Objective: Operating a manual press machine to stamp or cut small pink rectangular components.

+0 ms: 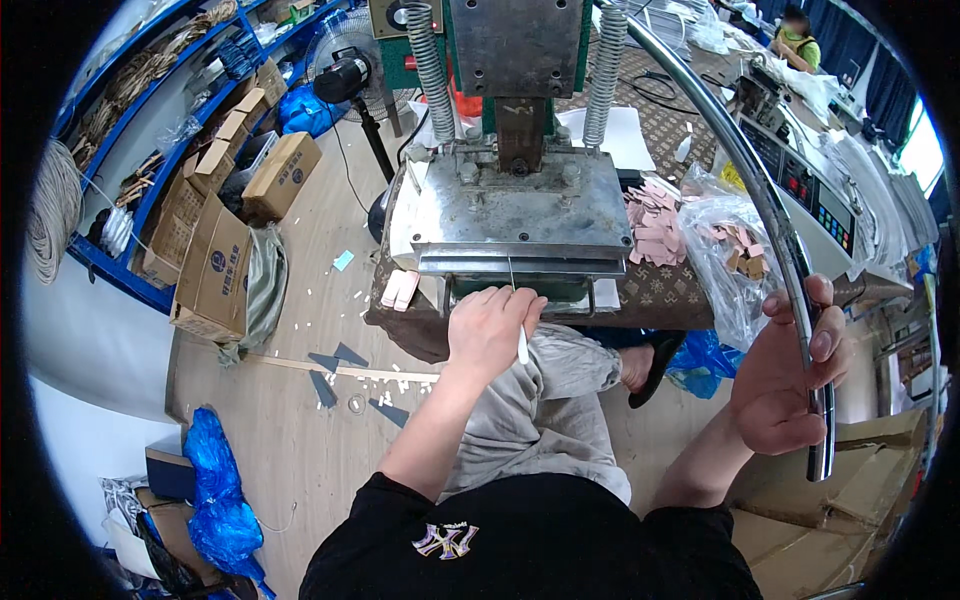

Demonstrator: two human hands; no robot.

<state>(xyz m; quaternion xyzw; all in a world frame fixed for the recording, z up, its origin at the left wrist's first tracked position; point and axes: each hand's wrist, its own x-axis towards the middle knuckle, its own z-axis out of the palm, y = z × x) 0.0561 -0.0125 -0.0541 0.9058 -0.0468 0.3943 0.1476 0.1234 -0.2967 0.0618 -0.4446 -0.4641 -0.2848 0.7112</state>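
Note:
My left hand (492, 330) is closed in a pinch on a thin tool with a white handle (523, 346). Its slim metal tip points up to the front edge of the hand press's metal plate (520, 215). Whether the tip touches the press I cannot tell. My right hand (785, 370) wraps around the lower end of a long curved steel lever (765, 160), which arcs up to the top of the press. Stacked pink pieces (401, 289) lie to the left of the plate, and a pile of loose pink pieces (655, 225) to its right.
Two tall springs (604, 80) flank the press column. A clear plastic bag (722, 270) with pink and brown pieces sits right of the pile. Cardboard boxes (212, 265) and a fan (342, 80) stand left. Another person (797, 45) is at the far right.

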